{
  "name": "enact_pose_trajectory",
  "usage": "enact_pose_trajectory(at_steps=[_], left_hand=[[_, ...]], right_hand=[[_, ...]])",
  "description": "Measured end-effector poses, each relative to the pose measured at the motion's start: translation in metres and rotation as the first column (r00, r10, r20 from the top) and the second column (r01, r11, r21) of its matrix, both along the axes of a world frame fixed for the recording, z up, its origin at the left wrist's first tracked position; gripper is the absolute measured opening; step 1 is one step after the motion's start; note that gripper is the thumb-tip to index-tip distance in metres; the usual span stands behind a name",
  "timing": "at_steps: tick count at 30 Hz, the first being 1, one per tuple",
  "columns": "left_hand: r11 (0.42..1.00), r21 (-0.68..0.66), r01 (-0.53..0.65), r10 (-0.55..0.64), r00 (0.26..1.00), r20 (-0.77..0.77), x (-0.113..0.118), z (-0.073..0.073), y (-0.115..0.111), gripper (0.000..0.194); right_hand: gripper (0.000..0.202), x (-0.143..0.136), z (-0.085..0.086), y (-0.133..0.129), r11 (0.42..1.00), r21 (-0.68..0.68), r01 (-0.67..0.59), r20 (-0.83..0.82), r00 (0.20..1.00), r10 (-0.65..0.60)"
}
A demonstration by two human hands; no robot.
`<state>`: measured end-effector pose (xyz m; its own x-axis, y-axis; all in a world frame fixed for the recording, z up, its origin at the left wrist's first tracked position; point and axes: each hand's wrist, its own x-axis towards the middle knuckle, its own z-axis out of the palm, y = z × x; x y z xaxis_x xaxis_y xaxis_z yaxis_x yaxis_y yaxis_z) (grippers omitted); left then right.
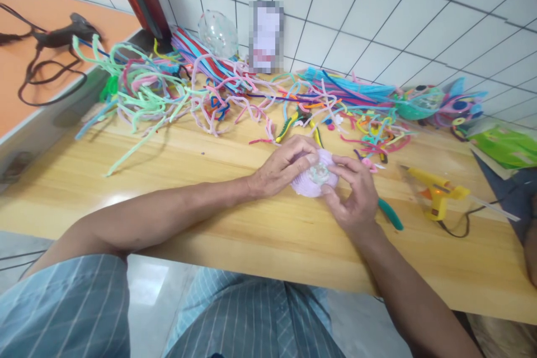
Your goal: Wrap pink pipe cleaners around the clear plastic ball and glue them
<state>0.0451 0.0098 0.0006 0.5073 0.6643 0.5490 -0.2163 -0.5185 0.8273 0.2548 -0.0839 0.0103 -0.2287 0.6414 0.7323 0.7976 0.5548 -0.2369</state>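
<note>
A round lilac piece (308,185) with a clear, shiny centre is held just above or on the wooden table, between both hands. My left hand (287,166) grips its upper left side, with thumb and fingers over the rim and centre. On the right side, my right hand (354,193) pinches the rim between thumb and fingers. The underside of the piece is hidden. Green-and-yellow handled pliers (287,126) lie just beyond my left hand, and a teal handle (390,213) sticks out beside my right hand.
Colourful pipe cleaners (142,95) are heaped along the tiled wall. A yellow glue gun (438,190) with a cord lies at the right, near a green packet (505,145). A phone (267,36) leans on the wall beside a clear ball (218,33); a dark red flask (140,0) stands left.
</note>
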Motion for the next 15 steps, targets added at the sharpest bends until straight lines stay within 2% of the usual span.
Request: enact_pose_trajectory(at_steps=[8,10,12,15], left_hand=[[0.992,-0.121,0.044,-0.040,0.999,0.035,0.0014,0.0009,0.0034,0.032],[0.968,-0.232,0.092,-0.083,0.995,0.048,0.0018,0.0017,0.0042,0.035],[0.922,-0.359,0.147,-0.138,0.989,0.050,0.0020,0.0026,0.0052,0.042],[0.872,-0.453,0.185,-0.191,0.981,0.033,0.0017,0.0042,0.0067,0.051]], right_hand=[[0.042,0.0021,0.0005,0.0006,1.000,-0.020,-0.021,-0.004,1.000,0.021],[0.042,0.0024,0.0008,0.0007,0.999,-0.022,-0.025,0.005,1.000,0.026],[0.042,0.0022,0.0014,0.0008,0.999,-0.022,-0.037,0.003,0.999,0.037],[0.042,0.0013,0.0022,0.0010,0.999,-0.014,-0.051,-0.010,0.999,0.051]])
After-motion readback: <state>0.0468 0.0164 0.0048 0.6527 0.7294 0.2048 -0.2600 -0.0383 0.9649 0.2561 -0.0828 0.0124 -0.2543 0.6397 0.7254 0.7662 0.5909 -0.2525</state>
